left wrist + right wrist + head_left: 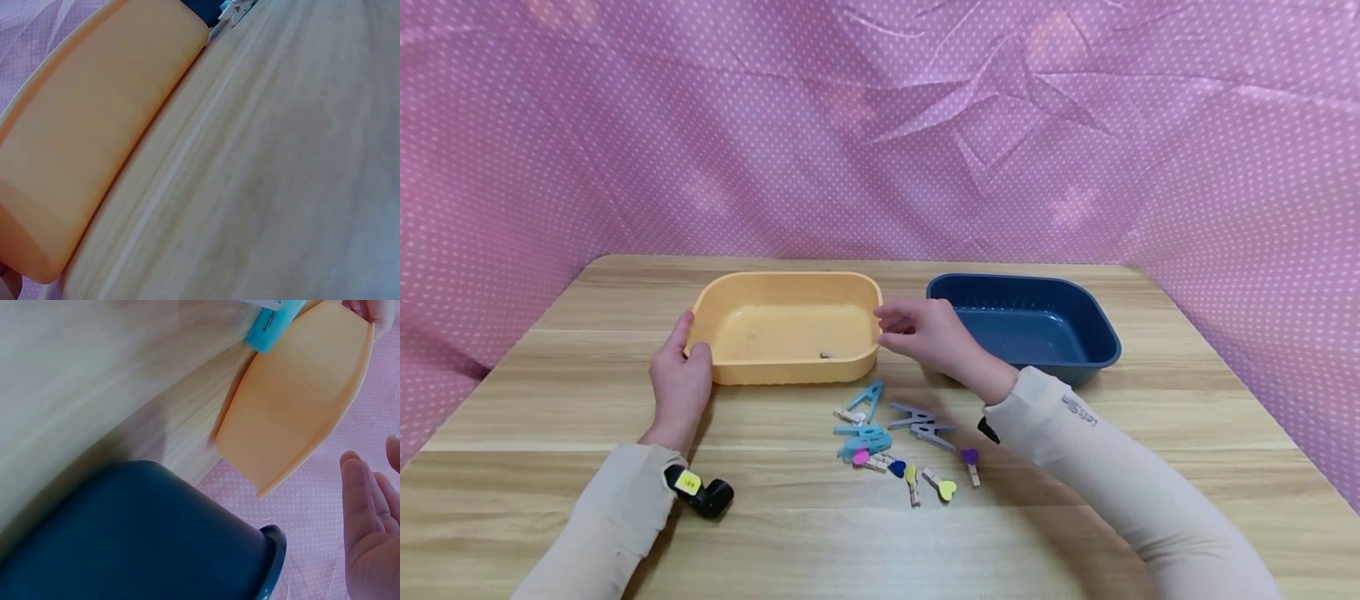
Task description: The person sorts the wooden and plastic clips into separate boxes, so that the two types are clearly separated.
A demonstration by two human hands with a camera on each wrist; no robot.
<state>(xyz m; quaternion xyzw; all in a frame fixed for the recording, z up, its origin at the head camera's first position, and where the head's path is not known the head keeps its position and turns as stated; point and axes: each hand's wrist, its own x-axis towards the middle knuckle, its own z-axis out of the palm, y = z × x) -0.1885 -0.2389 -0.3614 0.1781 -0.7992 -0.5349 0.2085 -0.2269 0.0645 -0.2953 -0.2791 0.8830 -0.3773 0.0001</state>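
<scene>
My left hand (679,387) holds the left end of a yellow basin (793,372), with the thumb at its front corner and the index finger along the side. A bit of that hand shows at the bottom left of the left wrist view. Beside the basin's right rim is my right hand (928,333), fingers loosely extended and nothing between them; the right wrist view shows it (372,531) apart from the basin. One small clothespin (827,355) lies in the basin. In front lie light-blue clothespins (867,440), grey clothespins (929,432) and several mini wooden clothespins with hearts (940,485).
A dark blue basin (1093,367) stands to the right, partly behind my right hand and forearm. Both basins rest on a wood-grain table (775,533). Pink dotted cloth (880,167) hangs behind and at both sides.
</scene>
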